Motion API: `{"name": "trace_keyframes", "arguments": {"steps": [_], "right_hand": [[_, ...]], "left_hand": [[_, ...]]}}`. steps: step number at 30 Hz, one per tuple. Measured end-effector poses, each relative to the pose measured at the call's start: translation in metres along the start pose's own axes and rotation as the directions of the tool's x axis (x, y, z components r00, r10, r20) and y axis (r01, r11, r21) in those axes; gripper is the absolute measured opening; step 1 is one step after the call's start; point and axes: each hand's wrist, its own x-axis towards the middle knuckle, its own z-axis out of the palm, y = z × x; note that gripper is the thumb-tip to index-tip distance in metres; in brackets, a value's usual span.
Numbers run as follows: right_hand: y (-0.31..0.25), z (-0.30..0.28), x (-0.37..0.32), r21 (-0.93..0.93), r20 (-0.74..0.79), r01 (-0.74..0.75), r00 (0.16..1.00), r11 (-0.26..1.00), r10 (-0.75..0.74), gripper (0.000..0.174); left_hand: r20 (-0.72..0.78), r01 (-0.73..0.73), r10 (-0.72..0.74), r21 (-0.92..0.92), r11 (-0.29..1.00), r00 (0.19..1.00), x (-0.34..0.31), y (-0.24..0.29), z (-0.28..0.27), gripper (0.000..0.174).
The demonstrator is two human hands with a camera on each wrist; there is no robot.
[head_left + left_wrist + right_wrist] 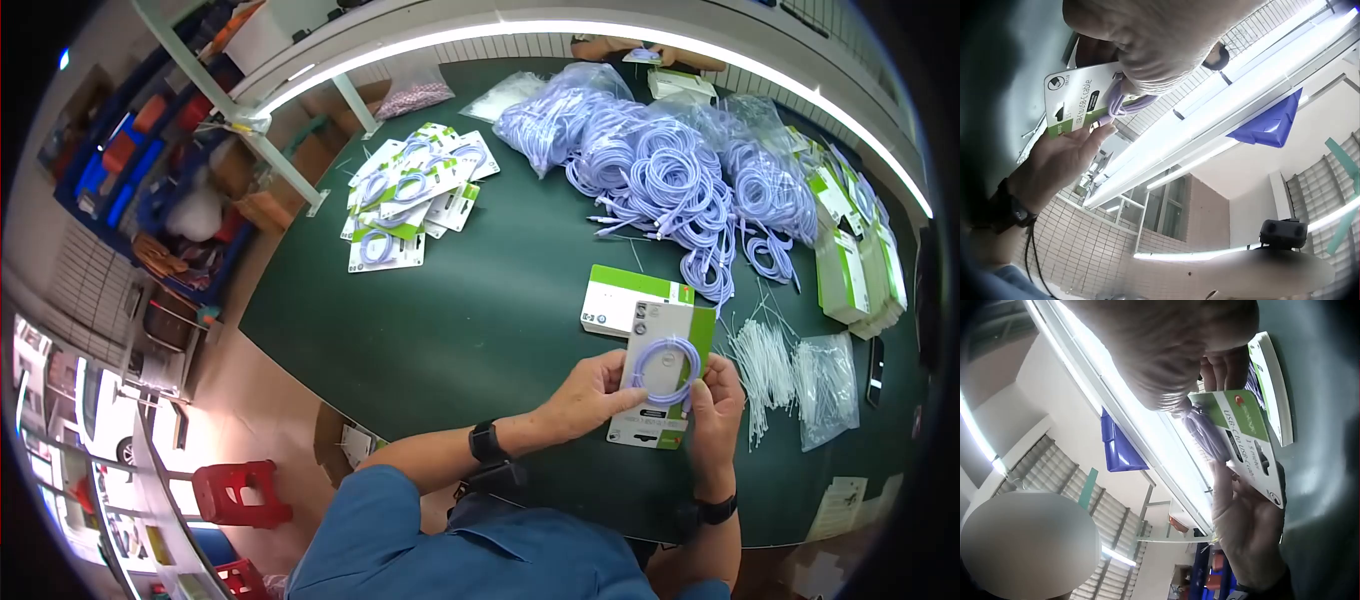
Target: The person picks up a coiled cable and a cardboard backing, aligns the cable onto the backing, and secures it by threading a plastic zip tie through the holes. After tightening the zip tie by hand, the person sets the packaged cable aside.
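A white and green packaging card point(650, 425), printed as a USB-C cable card, is held up between both hands. On its face lies a coiled lavender USB cable point(652, 350). My left hand point(598, 395) pinches the card's left edge, its thumb over the lower part of the coil. From the right, my right hand point(717, 405) grips the other edge, thumb by the cable's end. The left wrist view shows the coil point(1124, 107) against the card's printed front, with some fingers hidden behind it. Just beyond the card sits a stack of flat cards point(612, 300).
Finished-looking cards with cables point(415, 190) are heaped at the back left. Bundled lavender cables point(665, 170) fill the back right. White zip ties point(765, 375), a clear plastic bag point(828, 390), a phone point(876, 370) and more card stacks point(845, 270) stand at the right.
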Motion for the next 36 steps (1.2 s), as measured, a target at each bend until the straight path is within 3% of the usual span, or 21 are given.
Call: {"name": "trace_keyframes", "arguments": {"steps": [1,5,7,11,13,15,17,18,20,21,24,25,27,28,30,31,33,34,36], "right_hand": [[-0.002,0.001,-0.001,-0.017,-0.018,-0.006,1.000,1.000,0.005,0.028],[-0.001,-0.004,-0.001,-0.089,-0.027,-0.067,0.998,0.994,0.065,0.027],[-0.001,-0.005,0.000,-0.118,-0.029,-0.095,0.995,0.988,0.092,0.026],[-0.005,0.000,0.000,-0.166,-0.023,-0.142,0.990,0.976,0.140,0.021],[-0.004,0.000,-0.001,-0.216,0.025,-0.193,0.979,0.957,0.203,0.018],[-0.001,-0.002,-0.002,-0.252,0.070,-0.164,0.980,0.954,0.187,0.017],[0.009,-0.003,-0.002,-0.263,0.084,-0.095,0.989,0.960,0.121,0.016],[0.010,-0.003,-0.001,-0.260,0.035,-0.112,0.991,0.959,0.125,0.016],[0.009,-0.004,-0.001,-0.326,0.107,-0.032,0.992,0.945,0.071,0.014],[0.008,-0.005,-0.001,-0.328,0.076,-0.046,0.994,0.944,0.075,0.014],[0.004,-0.006,0.000,-0.394,0.129,-0.026,0.988,0.919,0.083,0.013],[0.005,-0.006,-0.002,-0.390,0.112,-0.031,0.990,0.920,0.081,0.013],[0.011,-0.006,-0.002,-0.401,0.120,0.092,0.992,0.911,-0.047,0.013],[0.013,-0.006,-0.002,-0.406,0.123,0.155,0.986,0.900,-0.114,0.013],[0.016,-0.007,-0.001,-0.441,0.115,0.199,0.980,0.875,-0.165,0.013],[0.017,-0.007,-0.001,-0.480,0.122,0.234,0.972,0.845,-0.200,0.013],[0.017,-0.009,0.000,-0.520,0.128,0.278,0.960,0.807,-0.249,0.013],[0.018,-0.009,0.000,-0.529,0.132,0.289,0.957,0.798,-0.259,0.012],[0.020,-0.009,-0.001,-0.544,0.134,0.304,0.951,0.782,-0.277,0.011]], "left_hand": [[-0.004,-0.007,0.007,-0.001,1.000,1.000,-0.001,0.004,-0.006,0.032],[-0.293,-0.147,0.159,0.061,0.987,0.943,0.000,0.045,-0.063,0.032],[-0.392,-0.183,0.165,-0.008,0.983,0.905,0.011,0.075,-0.102,0.031],[-0.531,-0.423,0.408,0.101,0.901,0.742,0.036,0.146,-0.184,0.043],[-0.586,-0.384,0.333,0.040,0.922,0.739,0.046,0.161,-0.235,0.055],[-0.658,-0.172,0.179,0.076,0.982,0.732,0.042,0.141,-0.268,0.071],[-0.696,-0.067,0.126,0.112,0.991,0.706,0.040,0.113,-0.250,0.082],[-0.669,-0.042,0.104,0.108,0.993,0.736,0.042,0.100,-0.239,0.082],[-0.675,0.026,0.070,0.132,0.991,0.735,0.046,0.079,-0.212,0.074],[-0.656,0.042,0.054,0.130,0.991,0.753,0.056,0.075,-0.200,0.074],[-0.397,0.076,0.106,0.416,0.906,0.912,0.071,0.082,-0.148,0.056],[-0.384,0.079,0.099,0.422,0.903,0.918,0.078,0.086,-0.128,0.056],[-0.090,-0.063,0.134,0.549,0.834,0.987,0.101,0.092,-0.087,0.038],[-0.075,-0.067,0.131,0.559,0.827,0.989,0.114,0.089,-0.071,0.038],[0.084,-0.167,0.155,0.733,0.660,0.984,0.143,0.084,-0.041,0.030],[0.100,-0.180,0.159,0.737,0.651,0.982,0.158,0.082,-0.028,0.030],[0.283,-0.363,0.263,0.867,0.340,0.922,0.189,0.077,-0.007,0.034],[0.295,-0.375,0.268,0.866,0.330,0.917,0.208,0.073,-0.001,0.034],[0.342,-0.424,0.350,0.885,0.191,0.872,0.247,0.058,0.004,0.037]]}}
